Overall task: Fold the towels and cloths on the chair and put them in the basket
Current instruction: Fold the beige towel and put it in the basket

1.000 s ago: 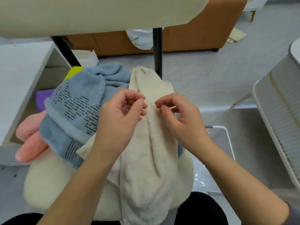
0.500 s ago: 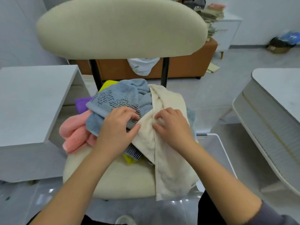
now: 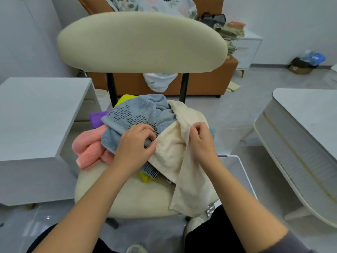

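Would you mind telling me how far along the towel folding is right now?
Nothing looks finished: no folded cloth shows in the visible part of the basket. In hand: the left hand and right hand pinch the cream towel, unfolded, draped off the chair. Left: the blue towel, pink cloth, purple cloth and yellow cloth lie heaped on the seat.

No text, label, brand or number can be read. The blue towel (image 3: 138, 114) bears only rows of dark dashes; no letters.
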`<state>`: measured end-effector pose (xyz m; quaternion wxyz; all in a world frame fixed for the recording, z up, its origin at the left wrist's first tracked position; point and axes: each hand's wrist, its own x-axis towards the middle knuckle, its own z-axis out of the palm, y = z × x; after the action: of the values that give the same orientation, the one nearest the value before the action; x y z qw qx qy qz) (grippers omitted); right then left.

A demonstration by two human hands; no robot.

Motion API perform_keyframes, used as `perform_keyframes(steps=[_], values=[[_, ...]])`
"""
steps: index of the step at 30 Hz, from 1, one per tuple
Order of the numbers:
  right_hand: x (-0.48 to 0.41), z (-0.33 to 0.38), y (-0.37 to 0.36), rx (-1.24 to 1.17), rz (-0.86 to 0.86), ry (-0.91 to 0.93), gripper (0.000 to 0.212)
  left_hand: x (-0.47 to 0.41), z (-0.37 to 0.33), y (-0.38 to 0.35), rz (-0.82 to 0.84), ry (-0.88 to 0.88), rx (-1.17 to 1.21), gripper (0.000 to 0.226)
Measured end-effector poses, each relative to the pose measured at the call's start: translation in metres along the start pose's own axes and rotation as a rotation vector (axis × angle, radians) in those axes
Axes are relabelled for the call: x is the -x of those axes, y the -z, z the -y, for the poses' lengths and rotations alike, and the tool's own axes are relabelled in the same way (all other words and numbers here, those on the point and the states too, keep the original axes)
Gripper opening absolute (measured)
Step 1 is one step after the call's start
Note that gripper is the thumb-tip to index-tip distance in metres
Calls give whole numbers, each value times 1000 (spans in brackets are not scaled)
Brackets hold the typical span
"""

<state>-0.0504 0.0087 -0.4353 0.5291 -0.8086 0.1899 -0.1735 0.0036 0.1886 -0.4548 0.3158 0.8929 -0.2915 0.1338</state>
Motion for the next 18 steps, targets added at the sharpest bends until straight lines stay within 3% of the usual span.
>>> perform_keyframes(steps=[4,9,13,18], values=[[1,1,1,-139,-32,-120,14,1,-7,4,-47,55,45,3],[-9,9,6,-526,-23,-408,21,-5,-10,11,-202,341,330,5],[-11,10,12,-641,32,-460,16,-16,-9,14,-392,653,577,4],[-9,4,29,-622,45,-440,14,-13,-17,14,-462,737,821,21]])
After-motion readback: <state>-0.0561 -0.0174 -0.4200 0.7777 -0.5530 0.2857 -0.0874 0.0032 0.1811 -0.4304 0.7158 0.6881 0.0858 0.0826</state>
